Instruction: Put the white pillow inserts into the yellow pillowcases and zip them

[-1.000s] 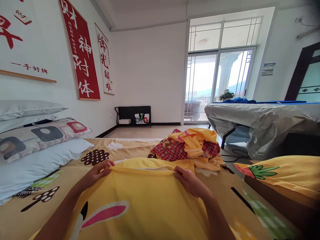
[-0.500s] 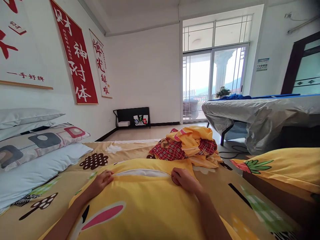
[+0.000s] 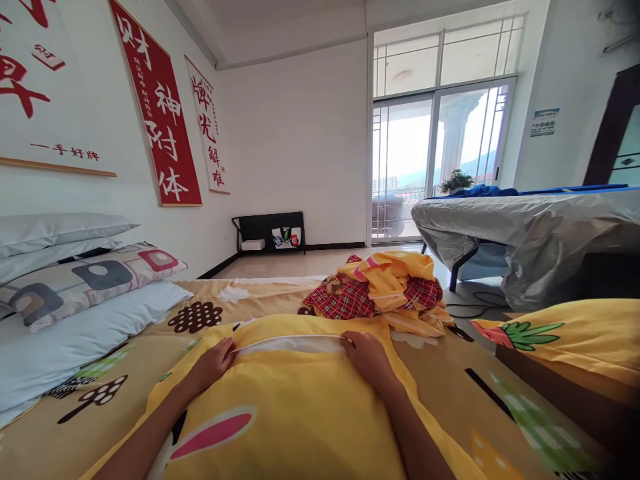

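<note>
A yellow pillowcase (image 3: 295, 393) with a pink-and-white rabbit-ear print lies before me on the bed. Its far end gapes, and a strip of white pillow (image 3: 300, 344) shows inside. At the left end of this opening, my left hand (image 3: 218, 360) is closed on the pillowcase edge. My right hand (image 3: 369, 360) pinches the edge at the right end, its fingers bent over the fabric. Some fingertips of both hands are hidden in the cloth. Just beyond the pillowcase sits a crumpled heap of yellow and red plaid cloth (image 3: 345, 297).
Several pillows, one a patterned pillow (image 3: 115, 277), are stacked at the left on the printed bedsheet (image 3: 200, 293). A yellow cushion with a plant print (image 3: 585, 340) lies at the right. Behind it stands a plastic-covered table (image 3: 550, 220). A low black rack (image 3: 270, 233) stands by the wall.
The view has turned slightly left. My hands have come a little closer together along the opening, and the right hand's fingers now lie further over the edge.
</note>
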A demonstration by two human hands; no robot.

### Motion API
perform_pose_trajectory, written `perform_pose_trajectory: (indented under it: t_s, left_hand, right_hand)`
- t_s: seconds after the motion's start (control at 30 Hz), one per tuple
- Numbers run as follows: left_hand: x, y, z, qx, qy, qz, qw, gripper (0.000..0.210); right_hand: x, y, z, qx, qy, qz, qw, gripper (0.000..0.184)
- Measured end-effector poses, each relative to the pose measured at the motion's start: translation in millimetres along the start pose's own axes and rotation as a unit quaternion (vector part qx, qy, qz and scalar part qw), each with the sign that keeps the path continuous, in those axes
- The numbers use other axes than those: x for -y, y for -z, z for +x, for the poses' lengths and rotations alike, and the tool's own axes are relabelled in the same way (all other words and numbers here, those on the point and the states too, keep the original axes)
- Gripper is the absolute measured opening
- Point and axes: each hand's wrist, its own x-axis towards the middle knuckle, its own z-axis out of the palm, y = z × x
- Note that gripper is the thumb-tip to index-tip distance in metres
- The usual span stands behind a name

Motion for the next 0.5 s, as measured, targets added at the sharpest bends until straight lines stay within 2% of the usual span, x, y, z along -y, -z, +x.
perform_pose_trajectory:
  t_s: [0.07, 0.17, 0.3, 0.4, 0.5]
  left_hand:
    - [-1, 1.6, -2, -0.041, -0.001, 0.013, 0.999, 0.028]
    - [-1, 5.2, -5, -0.142, -0.017, 0.017, 0.990, 0.033]
    - [-2, 12.5, -9, -0.258, -0.073, -0.003, 0.963, 0.031]
    - [-8, 23.6, -12, -0.310, -0.100, -0.052, 0.944, 0.026]
    - [-14, 38.8, -19, -0.331, -0.087, -0.109, 0.933, 0.024]
  right_hand:
    - [-3, 0, 2, -0.008, 0.020, 0.022, 1.000, 0.033]
    - [-9, -3, 5, -0.030, 0.048, 0.094, 0.994, 0.034]
    - [-16, -1, 6, -0.059, 0.079, 0.203, 0.974, 0.034]
    - [-18, 6, 3, -0.048, 0.089, 0.249, 0.963, 0.036]
    - [-18, 14, -2, 0.005, 0.120, 0.280, 0.953, 0.038]
